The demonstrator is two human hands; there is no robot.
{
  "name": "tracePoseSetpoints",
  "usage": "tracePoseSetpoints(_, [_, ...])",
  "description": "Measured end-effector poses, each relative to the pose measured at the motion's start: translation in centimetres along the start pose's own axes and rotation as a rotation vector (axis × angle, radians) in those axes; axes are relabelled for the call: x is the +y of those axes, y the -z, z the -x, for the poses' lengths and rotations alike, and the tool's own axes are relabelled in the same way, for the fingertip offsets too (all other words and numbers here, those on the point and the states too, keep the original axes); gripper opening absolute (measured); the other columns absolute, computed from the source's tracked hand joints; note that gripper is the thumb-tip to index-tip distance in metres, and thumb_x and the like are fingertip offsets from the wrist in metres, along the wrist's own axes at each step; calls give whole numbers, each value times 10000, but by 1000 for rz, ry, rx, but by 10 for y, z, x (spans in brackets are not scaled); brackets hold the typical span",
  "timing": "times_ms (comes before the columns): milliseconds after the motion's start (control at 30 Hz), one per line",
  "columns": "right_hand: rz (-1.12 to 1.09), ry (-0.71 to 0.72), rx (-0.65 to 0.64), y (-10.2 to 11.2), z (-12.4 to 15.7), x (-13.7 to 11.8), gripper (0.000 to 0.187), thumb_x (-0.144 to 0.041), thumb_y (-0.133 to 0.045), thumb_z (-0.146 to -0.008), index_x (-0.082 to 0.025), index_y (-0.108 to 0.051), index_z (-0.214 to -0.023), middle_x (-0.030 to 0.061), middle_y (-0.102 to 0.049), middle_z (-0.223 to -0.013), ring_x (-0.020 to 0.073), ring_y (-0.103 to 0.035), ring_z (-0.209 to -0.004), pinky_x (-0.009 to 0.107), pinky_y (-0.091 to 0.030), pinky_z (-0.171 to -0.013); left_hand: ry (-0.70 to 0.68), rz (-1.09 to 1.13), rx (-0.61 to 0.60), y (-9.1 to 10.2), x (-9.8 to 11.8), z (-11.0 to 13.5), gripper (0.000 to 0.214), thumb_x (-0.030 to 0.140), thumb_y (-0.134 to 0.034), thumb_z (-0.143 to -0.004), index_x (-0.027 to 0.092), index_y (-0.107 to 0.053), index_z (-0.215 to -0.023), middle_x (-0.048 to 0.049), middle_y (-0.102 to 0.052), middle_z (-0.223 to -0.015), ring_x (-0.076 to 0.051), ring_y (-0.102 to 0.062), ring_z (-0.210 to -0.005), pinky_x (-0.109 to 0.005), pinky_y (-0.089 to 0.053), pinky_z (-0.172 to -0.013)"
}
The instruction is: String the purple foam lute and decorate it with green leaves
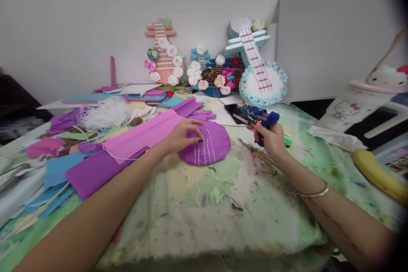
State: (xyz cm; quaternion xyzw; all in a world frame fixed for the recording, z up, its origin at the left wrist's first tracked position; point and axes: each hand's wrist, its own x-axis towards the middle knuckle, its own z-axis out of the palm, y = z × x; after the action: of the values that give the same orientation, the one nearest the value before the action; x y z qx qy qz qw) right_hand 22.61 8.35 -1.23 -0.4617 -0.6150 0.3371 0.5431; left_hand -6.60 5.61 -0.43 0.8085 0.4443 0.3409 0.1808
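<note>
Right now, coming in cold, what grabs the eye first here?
The vivid purple disc with white strings, mid-table, with the left hand at its upper-left part. Next, the blue glue gun in the right hand, just right of the disc. Behind them, the big white-and-turquoise model instrument leans by the wall, its round base ringed with small flowers.

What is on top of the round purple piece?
White strings lie across the round purple piece. The left hand blocks its upper-left part, hiding anything there.
</note>
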Motion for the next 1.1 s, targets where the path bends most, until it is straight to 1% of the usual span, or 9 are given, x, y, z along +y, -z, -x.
tracePoseSetpoints(67, [11, -2, 4, 0, 1, -2, 286, -419, -606, -755, -139, -622, -698, -23, -490, -425, 108, -425, -389, 247, -317, -434, -25, -69, -57, 2, 4, 7, 74, 277, -695, -718, 212, -694, -753, -83, -584, -1204, -267, -471, -1190, -499, -326, -1035])
tracePoseSetpoints(167, [27, -1, 1, -1, 2, -3, 289, -415, -600, -753, -132, -628, -697, -27, -483, -408, 106, -428, -381, 241, -318, -432, -35, -129, -91, 1, 7, 13, 98, 283, -702, -711, 218, -690, -784, -82, -557, -1234, -284, -432, -1218, -506, -312, -1039])
tracePoseSetpoints(333, [48, 18, -17, -2, 2, -2, 303, -422, -601, -752, -124, -640, -707, -27, -485, -401, 102, -426, -375, 236, -322, -434, -46, -204, -108, -3, 13, 11, 57, 205, -677, -712, 205, -684, -768, -88, -549, -1232, -295, -417, -1219, -517, -286, -1047])
tracePoseSetpoints(500, [47, 27, -21, -2, 3, -2, 316, -432, -600, -748, -122, -640, -702, -27, -482, -391, 104, -421, -372, 239, -312, -430, -68, -246, -87, -6, 19, 11, 26, 176, -658, -719, 196, -674, -724, -89, -559, -1219, -303, -401, -1213, -531, -287, -1043])
tracePoseSetpoints(733, [45, 38, -18, -4, 5, -2, 318, -429, -592, -747, -119, -640, -696, -28, -475, -378, 107, -416, -375, 243, -318, -445, -128, -336, -93, -12, 18, 12, 37, 163, -606, -730, 176, -625, -702, -101, -568, -1226, -304, -381, -1228, -515, -286, -1040])
tracePoseSetpoints(833, [43, 45, -3, -3, 5, -2, 314, -425, -590, -751, -119, -638, -697, -30, -474, -384, 107, -418, -381, 244, -320, -452, -110, -227, -45, -12, 20, 11, 49, 160, -571, -745, 176, -583, -700, -107, -597, -1176, -275, -435, -1188, -485, -306, -1028])
tracePoseSetpoints(900, [41, 49, 7, -2, 5, -3, 307, -416, -591, -753, -118, -638, -696, -30, -474, -387, 107, -422, -384, 244, -320, -453, -49, -85, 27, -9, 22, 11, 38, 181, -555, -764, 178, -565, -727, -110, -601, -1169, -253, -480, -1150, -462, -336, -1003])
tracePoseSetpoints(1000, [35, 52, 15, 0, 3, -3, 304, -412, -590, -758, -119, -638, -693, -28, -478, -387, 106, -419, -381, 247, -321, -452, 131, 237, 148, -4, 22, 10, 79, 242, -548, -794, 171, -533, -763, -117, -614, -1164, -230, -554, -1078, -411, -408, -911])
tracePoseSetpoints(1100, [21, 54, 19, 1, 1, -1, 307, -422, -593, -759, -127, -637, -688, -28, -480, -385, 104, -420, -376, 244, -319, -445, 278, 655, 224, 1, 22, 9, 152, 286, -589, -792, 161, -502, -793, -103, -681, -1015, -197, -633, -940, -329, -455, -790])
